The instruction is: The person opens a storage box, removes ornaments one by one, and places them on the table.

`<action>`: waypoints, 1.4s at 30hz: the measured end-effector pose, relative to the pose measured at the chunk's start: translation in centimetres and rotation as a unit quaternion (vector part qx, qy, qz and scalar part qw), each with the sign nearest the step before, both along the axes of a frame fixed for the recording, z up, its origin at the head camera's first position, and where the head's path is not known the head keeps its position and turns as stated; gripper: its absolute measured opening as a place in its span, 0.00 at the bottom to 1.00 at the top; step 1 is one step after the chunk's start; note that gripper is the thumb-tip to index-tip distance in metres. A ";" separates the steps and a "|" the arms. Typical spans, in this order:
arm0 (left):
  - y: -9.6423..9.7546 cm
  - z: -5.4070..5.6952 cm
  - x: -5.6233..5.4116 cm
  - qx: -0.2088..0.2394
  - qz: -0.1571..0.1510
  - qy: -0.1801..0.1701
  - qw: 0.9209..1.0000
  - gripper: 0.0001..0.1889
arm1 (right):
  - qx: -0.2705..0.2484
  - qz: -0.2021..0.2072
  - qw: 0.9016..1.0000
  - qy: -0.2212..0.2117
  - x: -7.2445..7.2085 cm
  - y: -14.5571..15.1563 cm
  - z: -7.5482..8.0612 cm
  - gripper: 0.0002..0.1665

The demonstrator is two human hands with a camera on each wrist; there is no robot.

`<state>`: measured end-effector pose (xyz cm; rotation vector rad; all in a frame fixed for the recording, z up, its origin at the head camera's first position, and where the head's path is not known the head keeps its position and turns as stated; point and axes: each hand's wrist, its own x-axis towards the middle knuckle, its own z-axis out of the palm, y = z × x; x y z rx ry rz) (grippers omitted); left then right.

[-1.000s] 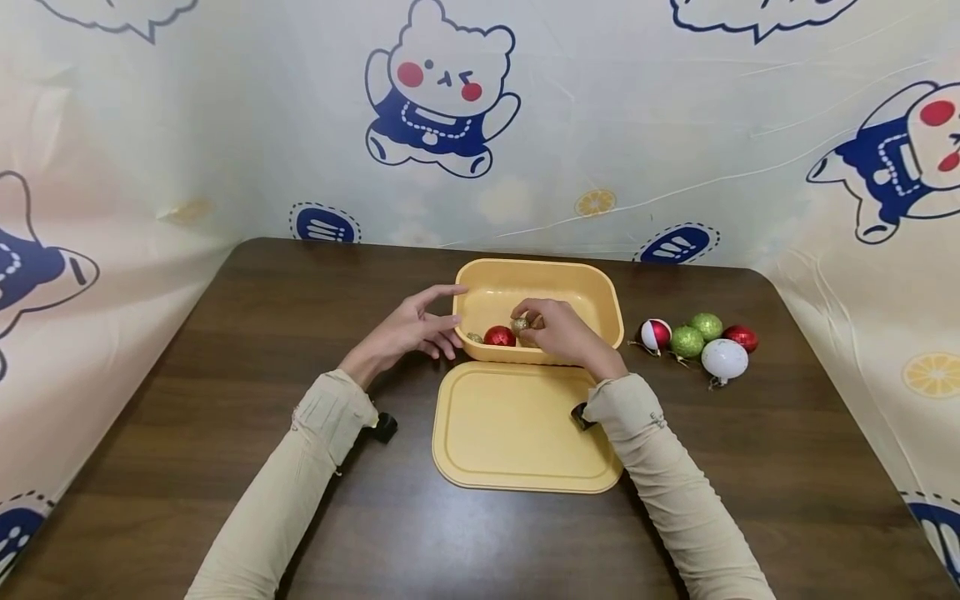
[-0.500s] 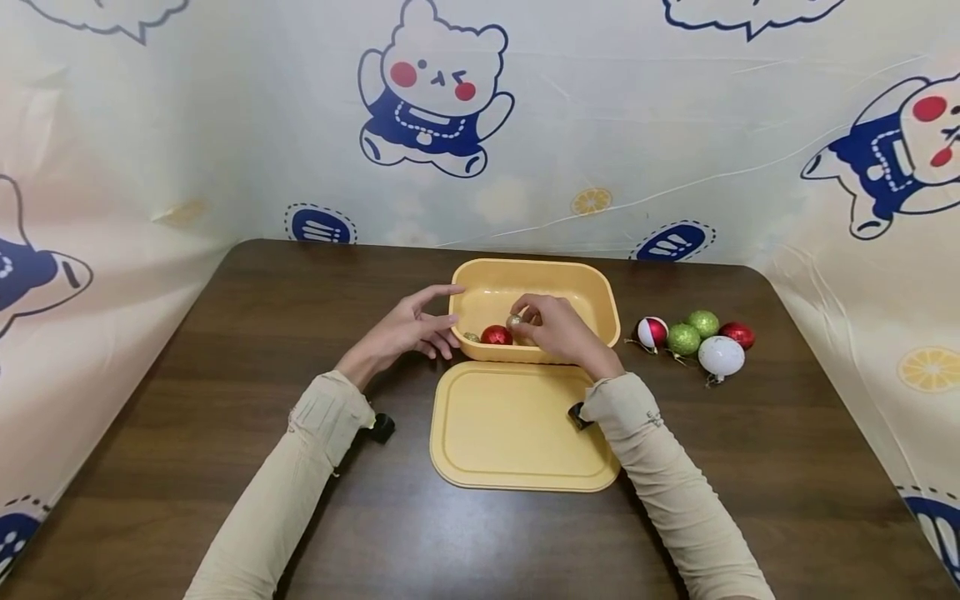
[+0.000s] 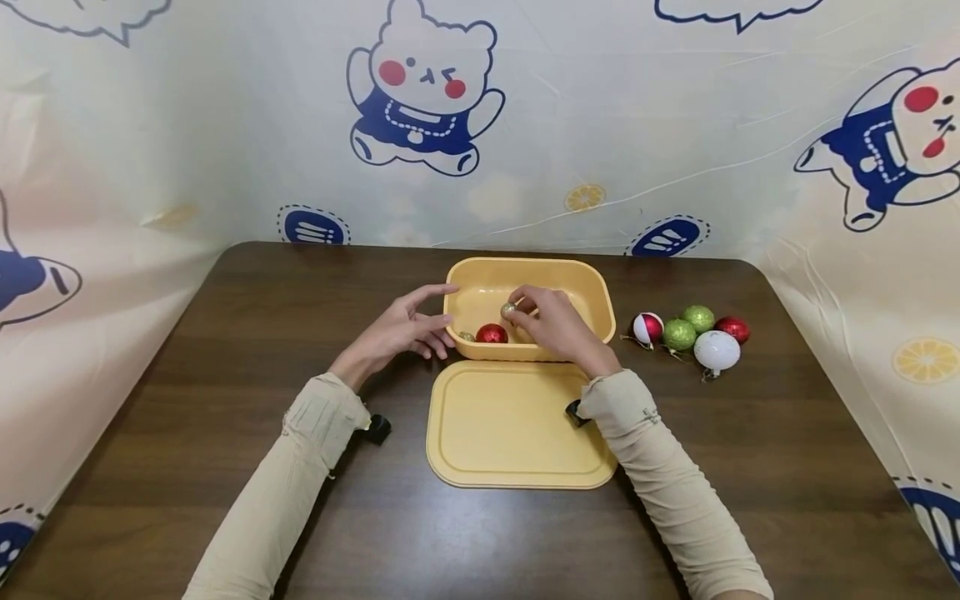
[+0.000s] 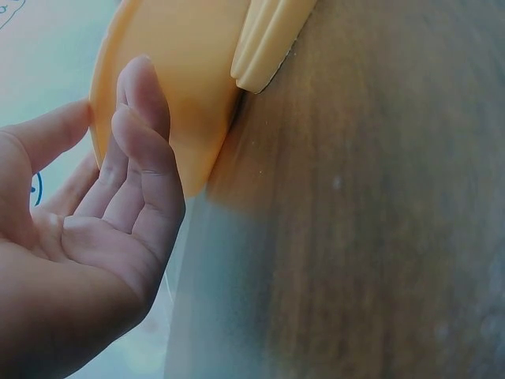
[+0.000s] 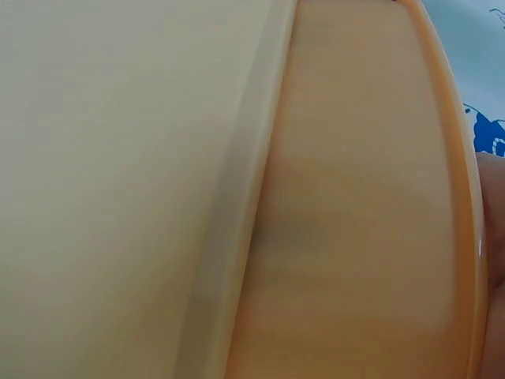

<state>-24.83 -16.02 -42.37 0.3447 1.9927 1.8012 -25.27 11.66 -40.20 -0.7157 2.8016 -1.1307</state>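
My right hand reaches over the yellow box and pinches a small gold bauble between thumb and fingers. Below it in the box lie a red bauble and, in the near left corner, another gold bauble, partly hidden by the front wall. My left hand is at the box's left end, thumb and fingers spread and relaxed. In the left wrist view this hand has a fingertip right at the rim. Only a sliver of the right hand shows in the right wrist view, behind the box wall.
A yellow lid lies flat in front of the box, under the right wrist. To the right stand a red-and-white bauble, green baubles, a white bauble and a red bauble. A printed curtain borders the brown table.
My right hand has moved slightly toward the back of the box with the gold bauble. The left hand keeps its place at the box's left end. The head view has shifted a little.
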 end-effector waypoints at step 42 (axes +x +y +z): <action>-0.1 -0.1 -0.1 0.010 -0.002 -0.001 1.000 0.28 | -0.072 -0.028 0.992 0.101 1.2 1.9 4.6 0.16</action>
